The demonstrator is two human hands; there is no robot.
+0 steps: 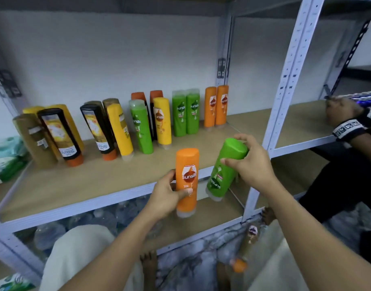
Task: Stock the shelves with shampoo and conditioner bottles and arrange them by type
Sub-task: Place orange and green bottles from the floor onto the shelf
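Note:
My left hand [166, 198] grips an orange Sunsilk bottle [187, 175] upright, cap down, in front of the shelf's front edge. My right hand [250, 162] holds a green Sunsilk bottle [225, 171], tilted with its cap end low and to the left. On the wooden shelf board [92, 181] behind them stand rows of bottles: two orange [215, 106] at the right, two green [185, 112], a yellow one [162, 120], another green [141, 127], then yellow, black and brown bottles [60, 135] leaning at the left.
A white slotted upright [285, 80] divides this bay from the right one, where another person's hand with a patterned wristband [346, 120] rests on the shelf. Green packs [6, 158] lie at the far left. Water bottles sit below; a bottle [239, 264] lies on the floor.

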